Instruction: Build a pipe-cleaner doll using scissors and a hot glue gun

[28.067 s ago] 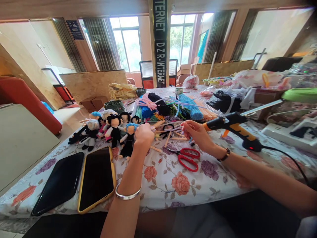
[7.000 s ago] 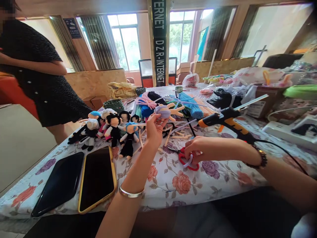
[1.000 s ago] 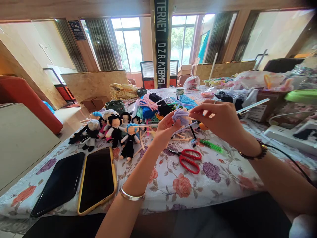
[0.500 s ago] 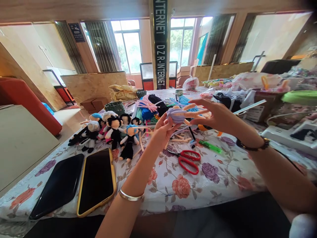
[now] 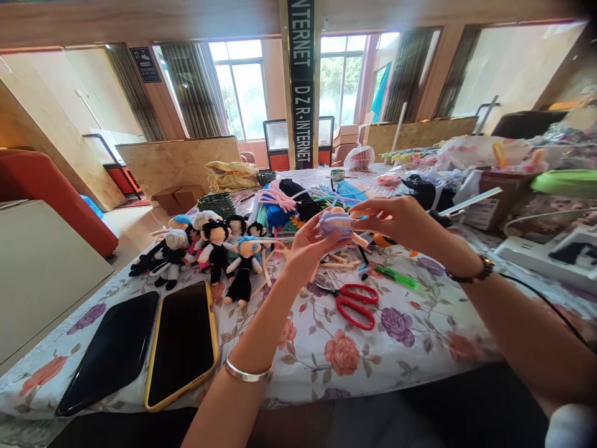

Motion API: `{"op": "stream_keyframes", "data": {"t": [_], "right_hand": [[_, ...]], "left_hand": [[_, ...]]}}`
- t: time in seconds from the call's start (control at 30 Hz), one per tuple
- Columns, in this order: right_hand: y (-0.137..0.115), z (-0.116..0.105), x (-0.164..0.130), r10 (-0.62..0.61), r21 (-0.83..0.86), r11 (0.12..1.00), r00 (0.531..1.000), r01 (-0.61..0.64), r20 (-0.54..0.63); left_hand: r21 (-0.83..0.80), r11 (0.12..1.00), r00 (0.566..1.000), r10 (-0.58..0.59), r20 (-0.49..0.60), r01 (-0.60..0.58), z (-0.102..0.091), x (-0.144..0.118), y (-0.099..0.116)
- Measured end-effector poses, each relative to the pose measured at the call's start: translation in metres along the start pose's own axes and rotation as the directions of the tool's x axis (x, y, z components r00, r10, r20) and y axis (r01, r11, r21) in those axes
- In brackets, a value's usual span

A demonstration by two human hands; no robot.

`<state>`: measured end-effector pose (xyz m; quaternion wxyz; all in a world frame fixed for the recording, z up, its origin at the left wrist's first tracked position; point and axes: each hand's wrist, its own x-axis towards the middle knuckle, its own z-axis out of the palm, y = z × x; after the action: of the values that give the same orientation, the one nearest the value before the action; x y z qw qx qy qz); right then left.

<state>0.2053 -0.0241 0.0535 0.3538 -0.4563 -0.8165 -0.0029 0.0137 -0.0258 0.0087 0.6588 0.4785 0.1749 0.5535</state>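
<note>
Above the table my left hand is closed round a lavender and peach doll head, made of fuzzy stems like pipe cleaners. The fingers of my right hand press together at the head's right side; their exact grip is partly hidden. Peach stem ends stick out below the head, between the hands. Red-handled scissors lie on the flowered tablecloth below. A green packet rests to their upper right. Behind my hands is a heap of coloured fuzzy stems.
Several finished dolls sit left of my hands. Nearer me lie a black phone and a yellow-cased phone. At the right stand a white device and a cardboard box. A dark green basket is behind the dolls.
My right hand has come down with its fingers drawn in against the doll head. The long peach stems that stretched towards it no longer show. The head has turned in my left hand.
</note>
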Motion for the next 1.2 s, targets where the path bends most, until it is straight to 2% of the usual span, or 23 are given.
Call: {"op": "stream_keyframes", "data": {"t": [0.13, 0.2, 0.27, 0.33, 0.5, 0.63, 0.73, 0.93, 1.2], "right_hand": [[-0.005, -0.002, 0.000, -0.036, -0.005, 0.999, 0.999, 0.036, -0.026], [-0.006, -0.002, -0.001, -0.066, -0.008, 0.998, 0.992, 0.065, -0.103], [-0.008, -0.002, -0.002, -0.117, -0.005, 0.993, 0.970, 0.118, -0.212], [-0.011, -0.002, -0.004, -0.176, 0.009, 0.983, 0.945, 0.185, -0.275], [-0.020, -0.002, -0.009, -0.330, 0.029, 0.938, 0.916, 0.345, -0.227], [-0.024, 0.001, -0.009, -0.400, -0.029, 0.914, 0.885, 0.405, -0.239], [-0.023, 0.004, -0.009, -0.383, -0.037, 0.922, 0.889, 0.386, -0.252], [-0.015, 0.007, -0.007, -0.279, 0.054, 0.951, 0.918, 0.306, -0.283], [-0.013, 0.006, -0.006, -0.277, 0.094, 0.945, 0.920, 0.313, -0.279]], "left_hand": [[0.035, 0.998, 0.999, 0.049, -0.016, -0.048, 0.002, -0.001, -0.002], [0.059, 0.996, 0.998, 0.068, -0.010, -0.067, 0.001, 0.000, -0.004], [0.084, 0.993, 0.996, 0.085, -0.014, -0.083, 0.000, 0.001, -0.005], [0.104, 0.989, 0.994, 0.105, -0.024, -0.102, -0.001, 0.002, -0.007], [0.137, 0.974, 0.982, 0.187, -0.035, -0.181, -0.004, 0.006, -0.010], [0.165, 0.954, 0.963, 0.262, -0.060, -0.249, -0.006, 0.008, -0.010], [0.162, 0.951, 0.958, 0.277, -0.076, -0.262, -0.007, 0.008, -0.010], [0.132, 0.961, 0.964, 0.253, -0.076, -0.241, -0.004, 0.006, -0.007], [0.054, 0.979, 0.978, 0.201, -0.059, -0.198, -0.001, 0.002, -0.002]]}}
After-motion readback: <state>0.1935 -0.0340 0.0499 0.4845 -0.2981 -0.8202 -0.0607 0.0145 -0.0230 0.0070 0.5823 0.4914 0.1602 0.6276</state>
